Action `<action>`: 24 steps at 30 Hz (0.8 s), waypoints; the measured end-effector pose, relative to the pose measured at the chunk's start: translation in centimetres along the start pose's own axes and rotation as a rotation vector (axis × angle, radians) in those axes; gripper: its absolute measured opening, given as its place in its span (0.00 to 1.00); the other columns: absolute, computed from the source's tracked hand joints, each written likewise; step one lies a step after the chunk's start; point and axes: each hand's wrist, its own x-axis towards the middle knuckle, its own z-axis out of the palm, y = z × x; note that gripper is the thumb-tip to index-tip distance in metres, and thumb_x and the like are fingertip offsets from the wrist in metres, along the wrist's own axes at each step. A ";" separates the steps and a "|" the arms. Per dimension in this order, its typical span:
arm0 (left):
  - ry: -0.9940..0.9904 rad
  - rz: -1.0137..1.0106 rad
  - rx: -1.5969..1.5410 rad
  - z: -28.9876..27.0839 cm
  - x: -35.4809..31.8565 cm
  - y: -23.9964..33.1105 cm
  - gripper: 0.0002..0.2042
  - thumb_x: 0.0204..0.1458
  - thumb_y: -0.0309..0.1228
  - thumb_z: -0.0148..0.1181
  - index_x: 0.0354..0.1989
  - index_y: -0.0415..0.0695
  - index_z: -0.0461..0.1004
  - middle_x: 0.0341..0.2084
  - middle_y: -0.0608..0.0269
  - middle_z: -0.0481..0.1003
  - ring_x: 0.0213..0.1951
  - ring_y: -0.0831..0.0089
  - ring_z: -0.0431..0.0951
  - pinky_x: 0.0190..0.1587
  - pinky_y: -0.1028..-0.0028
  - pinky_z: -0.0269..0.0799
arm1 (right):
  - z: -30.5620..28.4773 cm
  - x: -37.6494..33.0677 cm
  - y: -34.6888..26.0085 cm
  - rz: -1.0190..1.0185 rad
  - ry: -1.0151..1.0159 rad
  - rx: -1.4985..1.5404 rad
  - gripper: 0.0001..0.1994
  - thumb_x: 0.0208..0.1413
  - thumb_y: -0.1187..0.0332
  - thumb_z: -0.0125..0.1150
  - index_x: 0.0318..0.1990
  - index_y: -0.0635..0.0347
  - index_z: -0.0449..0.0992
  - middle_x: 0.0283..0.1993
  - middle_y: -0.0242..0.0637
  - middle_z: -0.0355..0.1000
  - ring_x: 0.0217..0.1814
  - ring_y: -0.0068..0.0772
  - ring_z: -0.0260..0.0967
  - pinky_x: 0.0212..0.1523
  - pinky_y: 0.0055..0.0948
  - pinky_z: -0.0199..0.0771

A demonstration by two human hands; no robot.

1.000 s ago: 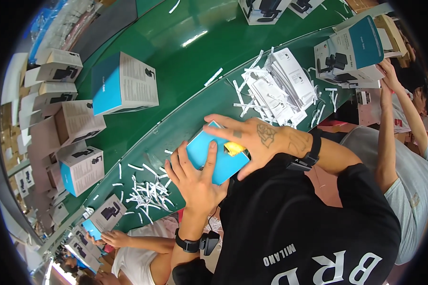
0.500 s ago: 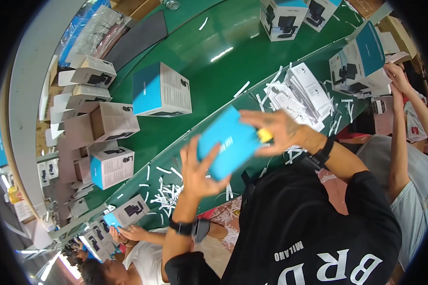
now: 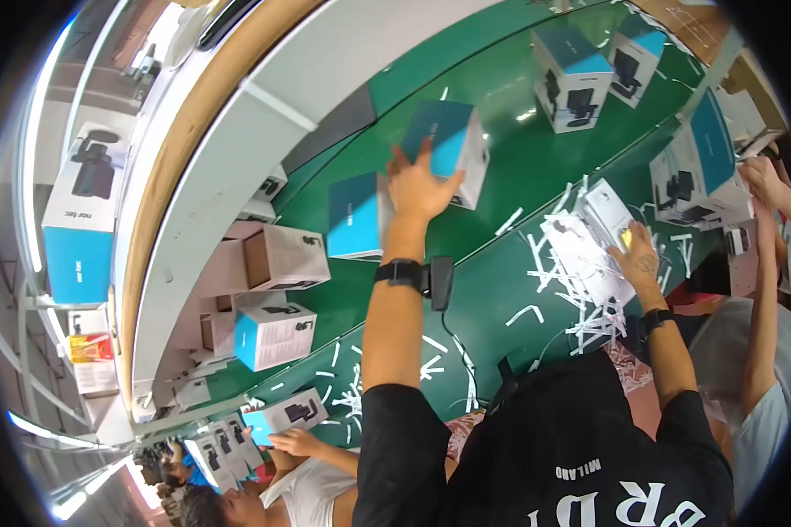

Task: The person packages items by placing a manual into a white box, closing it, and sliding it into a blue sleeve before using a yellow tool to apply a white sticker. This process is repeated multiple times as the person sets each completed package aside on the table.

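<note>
My left hand [image 3: 420,189] is open, its fingers spread against a blue and white carton [image 3: 470,162] standing on the green table. A second blue and white carton [image 3: 353,217] stands beside it, partly behind my wrist. At the right, my right hand [image 3: 638,263] is over a pile of white printed sheets [image 3: 580,255]. A small yellow thing [image 3: 627,237] is held in its fingers; its kind is not clear. Whether that hand also grips a sheet cannot be made out.
White paper strips [image 3: 545,272] litter the green table [image 3: 492,329]. More cartons [image 3: 574,83] stand at the far right, and open cartons [image 3: 281,256] at the left. A grey shelf beam [image 3: 202,176] curves overhead at left. Co-workers' hands [image 3: 773,184] handle a carton at right and another [image 3: 294,441] lower left.
The blue carton that both hands held now stands on the table beside the other, my left hand against it. My right hand has moved right to the sheets. The view has shifted left.
</note>
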 end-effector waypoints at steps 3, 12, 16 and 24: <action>0.052 0.202 -0.190 -2.6 1.1 -2.2 0.32 0.50 0.55 0.65 0.58 0.47 0.78 0.59 0.41 0.73 0.60 0.46 0.73 0.64 0.51 0.66 | -0.6 -0.7 1.6 -0.084 0.138 0.039 0.37 0.52 0.56 0.72 0.67 0.63 0.67 0.72 0.54 0.63 0.68 0.54 0.68 0.65 0.41 0.72; 0.008 -0.249 0.862 -8.4 -9.7 -34.8 0.20 0.55 0.35 0.58 0.56 0.43 0.76 0.55 0.49 0.77 0.54 0.51 0.80 0.61 0.46 0.68 | -2.6 -4.2 -3.5 -0.476 0.199 0.111 0.14 0.59 0.64 0.65 0.48 0.64 0.77 0.42 0.50 0.78 0.40 0.53 0.78 0.41 0.43 0.78; 0.015 -0.259 0.700 -9.8 -14.5 -36.0 0.17 0.48 0.30 0.60 0.48 0.45 0.80 0.47 0.49 0.80 0.49 0.55 0.81 0.57 0.47 0.67 | -4.1 -7.9 -8.4 -0.244 0.155 0.392 0.10 0.61 0.67 0.63 0.46 0.63 0.77 0.27 0.44 0.74 0.25 0.41 0.73 0.29 0.39 0.72; -0.189 0.047 0.387 -17.6 -27.9 -11.8 0.08 0.40 0.26 0.59 0.31 0.45 0.80 0.27 0.61 0.77 0.36 0.61 0.77 0.49 0.57 0.65 | -17.5 -15.2 -26.1 -0.760 -0.408 0.687 0.24 0.56 0.75 0.65 0.62 0.64 0.72 0.30 0.41 0.77 0.24 0.32 0.71 0.28 0.29 0.70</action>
